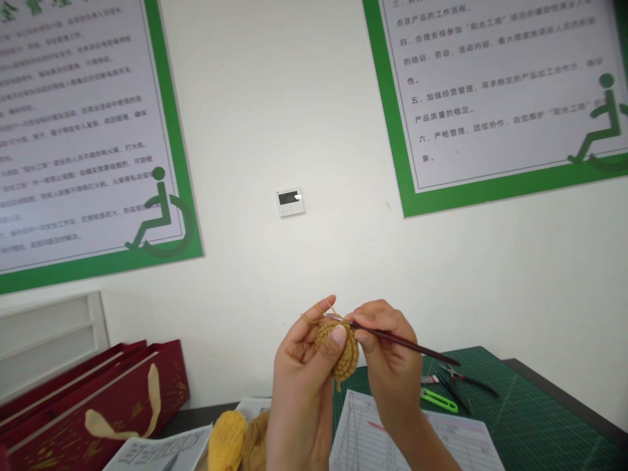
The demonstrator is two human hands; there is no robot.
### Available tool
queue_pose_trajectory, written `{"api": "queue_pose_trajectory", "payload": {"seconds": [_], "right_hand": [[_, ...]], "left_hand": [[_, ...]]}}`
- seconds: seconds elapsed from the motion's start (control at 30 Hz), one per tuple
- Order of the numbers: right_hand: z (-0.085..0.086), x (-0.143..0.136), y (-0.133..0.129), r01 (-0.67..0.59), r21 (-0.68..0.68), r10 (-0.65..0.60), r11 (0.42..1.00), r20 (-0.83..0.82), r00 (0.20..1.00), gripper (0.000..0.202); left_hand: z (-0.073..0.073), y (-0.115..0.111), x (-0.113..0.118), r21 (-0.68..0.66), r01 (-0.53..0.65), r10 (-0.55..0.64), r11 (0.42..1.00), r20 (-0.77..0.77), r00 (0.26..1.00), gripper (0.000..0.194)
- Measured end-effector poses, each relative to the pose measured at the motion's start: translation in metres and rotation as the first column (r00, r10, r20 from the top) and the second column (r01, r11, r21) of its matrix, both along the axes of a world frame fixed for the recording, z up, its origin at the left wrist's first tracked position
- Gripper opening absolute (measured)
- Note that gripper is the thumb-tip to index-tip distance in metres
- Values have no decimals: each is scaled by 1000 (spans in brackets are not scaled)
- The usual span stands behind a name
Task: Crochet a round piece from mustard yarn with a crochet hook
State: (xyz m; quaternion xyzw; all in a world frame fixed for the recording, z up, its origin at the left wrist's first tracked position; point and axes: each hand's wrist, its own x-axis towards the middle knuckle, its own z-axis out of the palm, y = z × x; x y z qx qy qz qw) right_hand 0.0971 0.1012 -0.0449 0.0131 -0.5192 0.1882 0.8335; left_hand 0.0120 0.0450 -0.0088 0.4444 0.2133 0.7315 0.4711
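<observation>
A round tan crochet piece (348, 356) is pinched in my left hand (307, 369), the thumb lying across its front. Tan yarn wraps around the raised left index finger and runs to the hook's tip. My right hand (390, 356) grips a crochet hook (402, 340) with a dark reddish-brown handle and a metal tip. That tip touches the yarn at the upper edge of the piece, between the two hands. A short tail of yarn hangs from the piece's bottom. The right fingertips are close beside the piece's edge.
Yellow yarn (228, 438) and brown yarn (255, 441) lie below left. Dark red gift bags (142, 405) stand further left. On the green cutting mat (530, 405) are a printed sheet (461, 438), a green utility knife (439, 400) and pliers (473, 381). Green-framed posters hang on the wall.
</observation>
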Motion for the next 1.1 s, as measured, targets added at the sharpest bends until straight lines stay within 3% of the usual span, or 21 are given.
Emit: {"api": "queue_pose_trajectory", "payload": {"seconds": [0.23, 0.47, 0.73, 1.0, 1.1], "right_hand": [[-4, 0, -6, 115, 36, -115, 993, 12, 993, 26], [2, -5, -12, 43, -3, -43, 999, -49, 998, 12], [6, -7, -11, -152, -67, 148, 986, -56, 987, 5], [2, -7, -14, -105, -24, 102, 994, -81, 991, 9], [1, -10, -15, -151, -44, 147, 988, -94, 985, 8]], "left_hand": [[1, -7, 7, -58, 62, -58, 996, 62, 996, 42], [1, -10, 6, -61, 94, -90, 994, 73, 993, 42], [4, -13, 4, -64, 129, -124, 989, 87, 989, 42], [4, -12, 2, -91, 172, -161, 981, 111, 981, 34], [5, -13, 0, -101, 191, -181, 976, 102, 978, 34]]}}
